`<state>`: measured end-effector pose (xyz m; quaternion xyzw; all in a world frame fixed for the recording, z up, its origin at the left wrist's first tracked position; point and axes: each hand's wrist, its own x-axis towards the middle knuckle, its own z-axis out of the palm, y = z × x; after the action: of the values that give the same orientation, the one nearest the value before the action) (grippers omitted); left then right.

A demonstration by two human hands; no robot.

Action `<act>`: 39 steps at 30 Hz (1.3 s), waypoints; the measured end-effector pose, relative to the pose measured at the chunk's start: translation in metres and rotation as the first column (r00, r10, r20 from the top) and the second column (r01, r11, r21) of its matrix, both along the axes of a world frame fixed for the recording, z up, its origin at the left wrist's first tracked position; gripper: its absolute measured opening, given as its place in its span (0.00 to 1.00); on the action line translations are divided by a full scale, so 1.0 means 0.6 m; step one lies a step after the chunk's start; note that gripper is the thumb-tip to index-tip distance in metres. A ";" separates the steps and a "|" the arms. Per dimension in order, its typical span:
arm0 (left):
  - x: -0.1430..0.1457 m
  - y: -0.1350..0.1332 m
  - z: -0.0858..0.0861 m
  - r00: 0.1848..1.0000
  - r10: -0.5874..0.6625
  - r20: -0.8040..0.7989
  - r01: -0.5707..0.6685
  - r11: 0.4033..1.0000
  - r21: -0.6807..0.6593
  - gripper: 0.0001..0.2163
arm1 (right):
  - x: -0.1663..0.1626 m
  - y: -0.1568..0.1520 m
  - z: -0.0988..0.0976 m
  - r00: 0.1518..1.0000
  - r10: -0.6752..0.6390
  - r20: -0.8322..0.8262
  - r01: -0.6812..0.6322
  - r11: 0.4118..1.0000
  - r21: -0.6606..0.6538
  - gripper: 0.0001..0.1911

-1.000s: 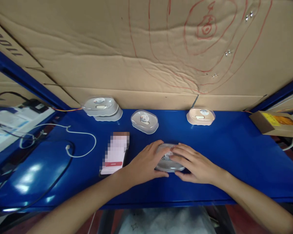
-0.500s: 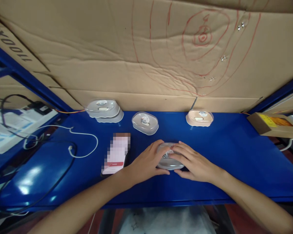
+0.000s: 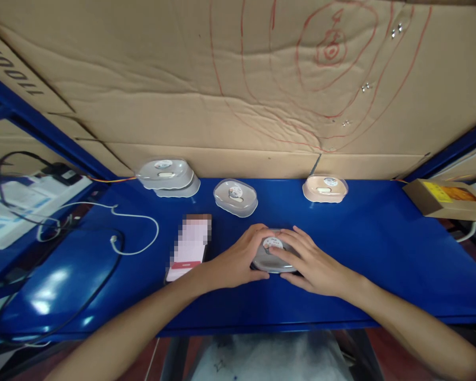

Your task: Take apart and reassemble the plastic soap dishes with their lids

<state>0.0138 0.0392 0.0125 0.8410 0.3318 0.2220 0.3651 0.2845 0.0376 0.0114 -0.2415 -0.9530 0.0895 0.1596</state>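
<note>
In the head view, I see the left hand [image 3: 238, 259] and right hand [image 3: 321, 264] cupped around a grey case [image 3: 273, 263] on the blue table [image 3: 373, 238], right of the phone [image 3: 188, 246], fingers curved over its clear lid, thumbs along the near edge. Its round white sticker [image 3: 275, 243] has print too small to read. On the cardboard [image 3: 143, 58] behind, upside-down lettering [image 3: 18, 74] reads "1100X".

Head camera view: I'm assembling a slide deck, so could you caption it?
Left hand and right hand around an oval container at a blue table, a phone to the left.
</note>
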 end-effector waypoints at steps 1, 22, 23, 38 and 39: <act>0.000 0.000 0.000 1.000 0.002 0.003 -0.002 1.000 0.000 0.43 | 0.000 0.000 0.000 1.000 -0.001 0.000 0.001 1.000 -0.014 0.32; 0.009 -0.012 0.016 0.980 0.090 -0.180 -0.066 0.988 0.140 0.42 | 0.000 0.002 0.010 0.998 -0.026 -0.060 0.017 0.988 -0.150 0.29; 0.009 -0.013 0.017 0.979 0.090 -0.185 -0.063 0.987 0.149 0.41 | 0.000 0.003 0.010 0.998 -0.025 -0.059 0.016 0.988 -0.154 0.29; 0.009 -0.014 0.003 0.907 0.294 -0.300 -0.094 0.838 0.538 0.29 | 0.009 -0.005 0.009 0.984 0.036 -0.174 -0.001 0.981 0.195 0.15; 0.011 -0.015 0.007 0.905 0.308 -0.294 -0.102 0.827 0.552 0.27 | 0.010 -0.008 0.011 0.979 0.052 -0.199 -0.007 0.975 0.223 0.14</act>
<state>0.0204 0.0299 0.0164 0.8933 0.4111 0.1797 0.0258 0.2905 0.0329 0.0183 -0.1976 -0.9392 0.0095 0.2807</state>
